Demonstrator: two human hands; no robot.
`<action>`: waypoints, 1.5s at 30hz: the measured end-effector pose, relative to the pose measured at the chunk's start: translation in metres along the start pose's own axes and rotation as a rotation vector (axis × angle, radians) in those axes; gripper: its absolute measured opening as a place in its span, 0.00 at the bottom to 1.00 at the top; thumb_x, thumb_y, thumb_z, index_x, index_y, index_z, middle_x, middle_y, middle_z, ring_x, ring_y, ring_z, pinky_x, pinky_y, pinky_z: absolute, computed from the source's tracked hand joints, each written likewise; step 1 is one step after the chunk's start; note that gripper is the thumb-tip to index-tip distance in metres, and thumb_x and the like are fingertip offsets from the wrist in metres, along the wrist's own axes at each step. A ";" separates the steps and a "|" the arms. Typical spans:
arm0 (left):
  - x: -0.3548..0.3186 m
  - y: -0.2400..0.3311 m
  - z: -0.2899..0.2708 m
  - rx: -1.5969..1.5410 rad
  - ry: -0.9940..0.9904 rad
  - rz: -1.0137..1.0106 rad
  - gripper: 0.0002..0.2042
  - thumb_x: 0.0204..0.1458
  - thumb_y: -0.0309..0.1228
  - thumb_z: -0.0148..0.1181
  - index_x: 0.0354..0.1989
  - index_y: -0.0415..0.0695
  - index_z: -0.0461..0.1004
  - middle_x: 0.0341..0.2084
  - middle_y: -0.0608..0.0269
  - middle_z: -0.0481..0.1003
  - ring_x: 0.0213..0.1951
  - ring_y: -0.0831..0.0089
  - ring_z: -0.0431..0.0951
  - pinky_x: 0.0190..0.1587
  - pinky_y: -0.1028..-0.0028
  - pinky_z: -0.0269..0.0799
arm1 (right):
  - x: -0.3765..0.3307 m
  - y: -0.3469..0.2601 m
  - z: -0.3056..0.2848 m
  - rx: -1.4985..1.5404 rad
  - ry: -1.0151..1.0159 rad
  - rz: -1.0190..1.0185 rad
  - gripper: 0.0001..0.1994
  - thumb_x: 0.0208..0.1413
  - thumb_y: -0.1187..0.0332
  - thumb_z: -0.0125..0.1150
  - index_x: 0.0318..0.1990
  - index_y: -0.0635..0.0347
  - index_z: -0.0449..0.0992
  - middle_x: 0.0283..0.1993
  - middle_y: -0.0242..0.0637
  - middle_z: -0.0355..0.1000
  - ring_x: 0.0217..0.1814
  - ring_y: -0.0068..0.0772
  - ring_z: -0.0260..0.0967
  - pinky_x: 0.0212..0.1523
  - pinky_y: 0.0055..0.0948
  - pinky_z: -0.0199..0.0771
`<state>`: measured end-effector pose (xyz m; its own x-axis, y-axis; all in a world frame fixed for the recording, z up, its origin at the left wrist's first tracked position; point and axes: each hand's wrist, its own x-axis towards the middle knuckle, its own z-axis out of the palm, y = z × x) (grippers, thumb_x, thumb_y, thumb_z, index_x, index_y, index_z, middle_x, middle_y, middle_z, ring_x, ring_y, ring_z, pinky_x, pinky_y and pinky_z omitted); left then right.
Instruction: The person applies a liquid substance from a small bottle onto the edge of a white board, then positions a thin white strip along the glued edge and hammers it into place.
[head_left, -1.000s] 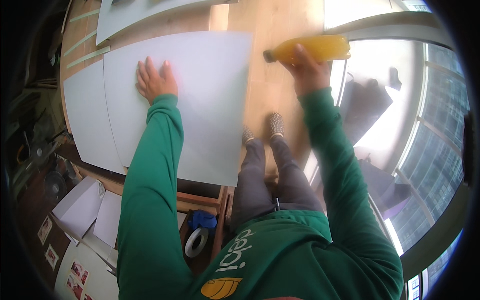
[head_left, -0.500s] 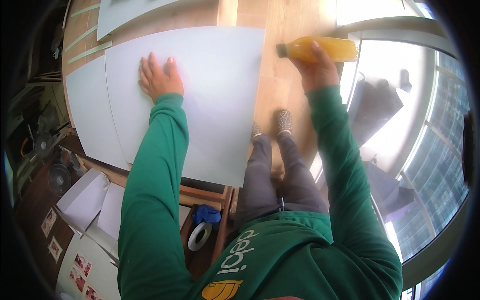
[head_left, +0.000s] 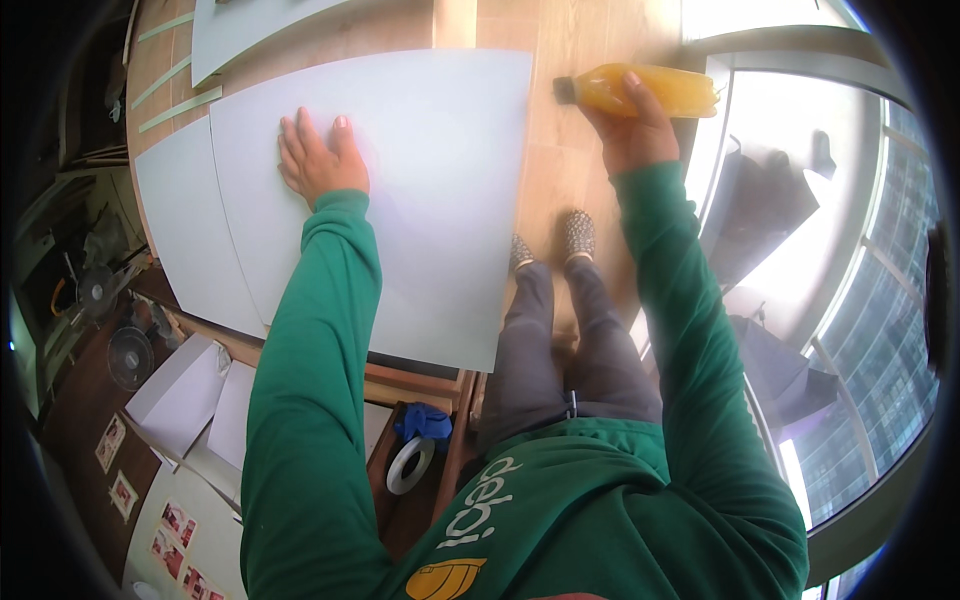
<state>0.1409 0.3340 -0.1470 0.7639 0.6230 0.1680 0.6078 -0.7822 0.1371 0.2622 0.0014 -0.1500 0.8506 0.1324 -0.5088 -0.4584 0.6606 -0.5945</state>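
Note:
My left hand lies flat, fingers spread, on a large white sheet spread over a wooden worktable. My right hand grips a plastic bottle of orange liquid, held sideways with its dark cap pointing left, out over the wooden floor just past the sheet's right edge. Both sleeves are green.
A second white sheet lies under the first at the left. A tape roll and a blue object sit in a wooden box below the table. White boxes, fans and photo prints are at lower left. Windows curve along the right.
My right hand has carried the bottle slightly rightward and away from the sheet's edge. My left hand stays flat on the sheet.

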 end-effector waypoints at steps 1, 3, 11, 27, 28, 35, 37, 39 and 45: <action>0.000 0.000 0.000 0.001 0.002 -0.001 0.30 0.62 0.53 0.47 0.70 0.51 0.61 0.72 0.58 0.55 0.73 0.57 0.50 0.73 0.52 0.39 | 0.000 0.001 0.001 0.004 0.006 -0.006 0.21 0.59 0.66 0.64 0.53 0.69 0.66 0.49 0.48 0.73 0.52 0.48 0.76 0.54 0.47 0.83; 0.000 0.000 0.000 0.005 0.006 0.005 0.30 0.62 0.53 0.47 0.69 0.51 0.61 0.72 0.58 0.55 0.73 0.57 0.50 0.73 0.53 0.39 | 0.000 0.005 0.002 0.039 0.006 0.002 0.21 0.59 0.65 0.64 0.54 0.68 0.66 0.50 0.48 0.73 0.52 0.48 0.76 0.54 0.46 0.83; 0.000 0.004 -0.002 -0.007 -0.028 0.001 0.31 0.62 0.50 0.50 0.70 0.49 0.59 0.72 0.56 0.53 0.73 0.57 0.49 0.72 0.50 0.39 | -0.005 0.022 0.007 0.132 0.087 0.092 0.25 0.57 0.60 0.67 0.56 0.63 0.65 0.51 0.46 0.72 0.50 0.46 0.76 0.52 0.41 0.83; -0.001 0.003 -0.003 0.000 -0.034 0.007 0.30 0.62 0.50 0.49 0.70 0.49 0.58 0.72 0.55 0.53 0.73 0.56 0.49 0.73 0.51 0.39 | -0.037 0.040 0.008 0.190 0.155 0.055 0.21 0.58 0.68 0.66 0.55 0.63 0.64 0.51 0.42 0.70 0.53 0.44 0.74 0.53 0.42 0.82; 0.000 0.002 -0.003 0.004 -0.030 0.006 0.30 0.62 0.50 0.49 0.70 0.49 0.58 0.72 0.55 0.53 0.73 0.55 0.49 0.72 0.51 0.40 | -0.039 0.039 0.008 0.175 0.154 0.080 0.21 0.58 0.68 0.66 0.55 0.63 0.64 0.51 0.42 0.70 0.53 0.44 0.74 0.53 0.42 0.82; -0.001 0.004 0.001 -0.008 -0.033 0.022 0.30 0.62 0.51 0.48 0.70 0.49 0.59 0.72 0.56 0.53 0.73 0.55 0.49 0.72 0.51 0.40 | -0.006 0.030 0.015 0.212 0.047 -0.029 0.22 0.58 0.68 0.66 0.55 0.63 0.64 0.51 0.42 0.71 0.52 0.44 0.74 0.53 0.43 0.82; 0.001 0.003 -0.003 0.027 -0.045 -0.009 0.32 0.64 0.54 0.43 0.71 0.49 0.58 0.73 0.56 0.52 0.73 0.56 0.48 0.73 0.55 0.40 | -0.009 0.032 0.016 0.164 0.088 0.002 0.22 0.58 0.68 0.67 0.55 0.64 0.65 0.51 0.43 0.72 0.52 0.43 0.75 0.53 0.43 0.82; 0.000 0.003 -0.004 0.027 -0.043 -0.003 0.32 0.64 0.54 0.43 0.71 0.49 0.58 0.73 0.56 0.52 0.73 0.56 0.48 0.73 0.55 0.41 | -0.027 0.035 0.012 0.168 0.108 0.029 0.21 0.58 0.69 0.66 0.54 0.64 0.65 0.50 0.43 0.72 0.52 0.42 0.75 0.52 0.43 0.82; -0.002 0.008 -0.001 0.018 -0.055 -0.002 0.32 0.64 0.54 0.43 0.71 0.48 0.58 0.73 0.56 0.53 0.73 0.56 0.47 0.73 0.55 0.41 | -0.011 0.035 0.013 0.204 0.114 -0.003 0.19 0.58 0.69 0.66 0.53 0.65 0.67 0.49 0.44 0.73 0.51 0.42 0.76 0.52 0.41 0.82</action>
<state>0.1445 0.3265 -0.1449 0.7731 0.6241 0.1137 0.6130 -0.7810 0.1193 0.2404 0.0333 -0.1573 0.8120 0.0530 -0.5812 -0.3842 0.7982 -0.4640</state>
